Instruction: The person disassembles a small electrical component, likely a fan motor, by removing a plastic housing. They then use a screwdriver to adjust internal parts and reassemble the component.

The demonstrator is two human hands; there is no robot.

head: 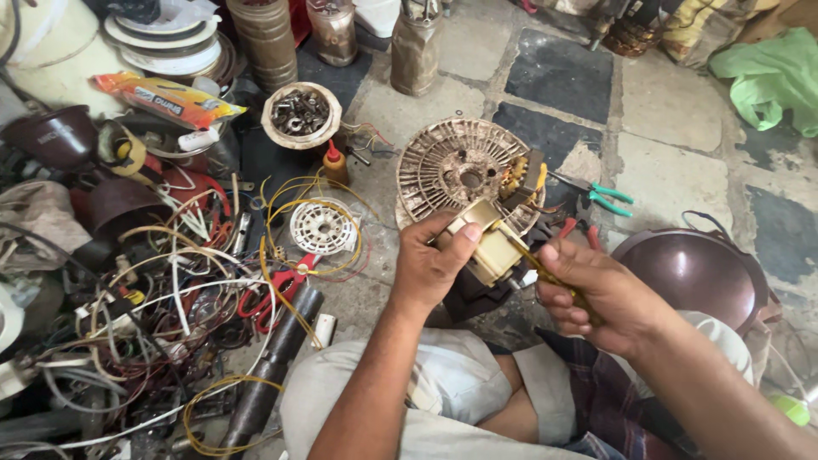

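Observation:
My left hand (429,264) grips a small cream-coloured motor part (486,243) with tape and wires on it, held just above my knees. My right hand (588,290) is closed around a thin yellow-handled tool (554,279) whose tip touches the right side of that part. Behind both hands a round, dusty ribbed fan motor housing (452,166) lies on the stone floor, with a coil piece (524,177) resting on its right edge.
A tangle of wires (153,290), red scissors (277,290) and a white round grille (321,227) lie left. A bowl of nuts (300,113), small orange bottle (334,162), green-handled pliers (601,196), brown dome cover (694,268) and dark pipe (273,366) surround me.

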